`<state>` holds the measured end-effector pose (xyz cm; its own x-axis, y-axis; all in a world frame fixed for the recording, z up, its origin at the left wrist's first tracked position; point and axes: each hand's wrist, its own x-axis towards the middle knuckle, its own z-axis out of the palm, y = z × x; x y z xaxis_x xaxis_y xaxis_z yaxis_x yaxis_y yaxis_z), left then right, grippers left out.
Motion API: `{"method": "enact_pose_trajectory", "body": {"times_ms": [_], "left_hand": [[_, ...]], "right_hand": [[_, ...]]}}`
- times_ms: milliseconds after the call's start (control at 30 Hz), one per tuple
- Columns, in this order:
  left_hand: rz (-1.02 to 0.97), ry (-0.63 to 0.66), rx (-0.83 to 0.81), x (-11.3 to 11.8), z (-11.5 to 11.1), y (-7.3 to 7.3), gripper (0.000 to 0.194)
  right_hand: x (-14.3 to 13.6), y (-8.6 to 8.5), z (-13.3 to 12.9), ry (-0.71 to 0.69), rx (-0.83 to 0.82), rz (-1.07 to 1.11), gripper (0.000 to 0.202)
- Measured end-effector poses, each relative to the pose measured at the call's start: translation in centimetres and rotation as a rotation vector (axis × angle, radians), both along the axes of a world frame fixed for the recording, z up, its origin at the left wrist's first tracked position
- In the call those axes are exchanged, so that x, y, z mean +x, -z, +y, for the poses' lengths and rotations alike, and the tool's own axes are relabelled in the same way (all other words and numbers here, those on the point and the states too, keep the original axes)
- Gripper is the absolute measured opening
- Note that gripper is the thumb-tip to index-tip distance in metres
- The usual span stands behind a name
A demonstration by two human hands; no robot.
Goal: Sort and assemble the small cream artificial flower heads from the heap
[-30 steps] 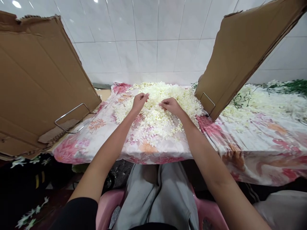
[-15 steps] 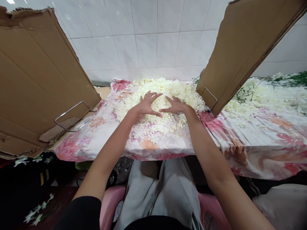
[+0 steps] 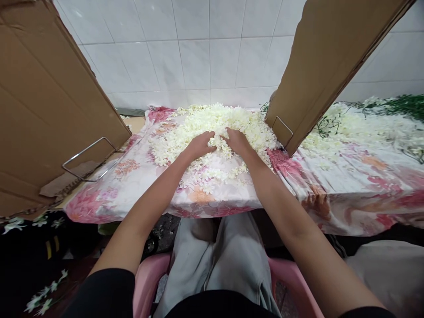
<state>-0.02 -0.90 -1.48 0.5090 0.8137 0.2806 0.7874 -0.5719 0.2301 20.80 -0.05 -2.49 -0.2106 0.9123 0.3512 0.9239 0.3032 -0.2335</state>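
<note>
A wide heap of small white flower heads [image 3: 212, 115] lies on the flowered tablecloth [image 3: 159, 187] in front of me. Both hands reach into its near middle from either side. My left hand [image 3: 201, 145] is curled round flower heads, its fingertips sunk among them. Opposite it, my right hand [image 3: 237, 140] is curled as well, with flowers against its fingers and thumb. A small clump of flower heads [image 3: 221, 145] sits in the narrow gap between the two hands. The fingertips are partly hidden by petals.
Cardboard panels stand upright at left [image 3: 62, 97] and right [image 3: 318, 75], each with a wire bracket at its foot. Beyond the right panel lie more white flowers [image 3: 357, 128] and green stems [image 3: 397, 106]. A tiled wall [image 3: 195, 62] closes off the back.
Both hands were spread over the heap with fingers stretched out. Now they have curled into it, drawing flower heads together between them. The camera view has shifted slightly.
</note>
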Motion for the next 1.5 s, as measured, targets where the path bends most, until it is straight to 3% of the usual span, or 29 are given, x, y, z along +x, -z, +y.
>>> {"method": "enact_pose_trajectory", "body": {"times_ms": [200,433,600,733,833,1033,1133,1300,1500], "left_hand": [[-0.177,-0.033,0.001,-0.3,1.1,0.7,0.045],[-0.351,-0.046,-0.020,-0.4,1.6,0.9,0.044],[-0.442,-0.094,-0.017,-0.4,1.6,0.9,0.061],[-0.486,-0.197,-0.050,-0.4,1.3,1.0,0.072],[-0.483,-0.247,-0.078,-0.3,1.0,1.0,0.075],[-0.439,-0.243,-0.144,-0.3,0.6,0.7,0.078],[-0.401,-0.202,-0.124,-0.5,0.7,0.6,0.074],[-0.337,-0.076,-0.087,-0.8,1.1,0.8,0.055],[-0.314,-0.145,-0.079,-0.6,1.3,0.9,0.055]], "right_hand": [[0.7,0.9,1.8,0.051,0.008,0.169,0.022],[1.3,1.3,3.2,0.128,-0.033,0.331,0.018],[1.4,0.9,2.8,0.176,0.001,0.489,0.034],[1.9,1.3,3.5,0.210,0.143,0.643,0.056],[2.0,1.5,3.7,0.223,0.204,0.638,0.063],[-0.8,-1.3,0.6,0.021,0.232,0.515,0.082],[-2.7,-2.8,-1.0,-0.154,0.231,0.489,0.075],[-3.5,-3.0,-1.6,-0.439,0.160,0.429,0.068],[-3.3,-2.8,-0.9,-0.434,0.164,0.469,0.063]]}}
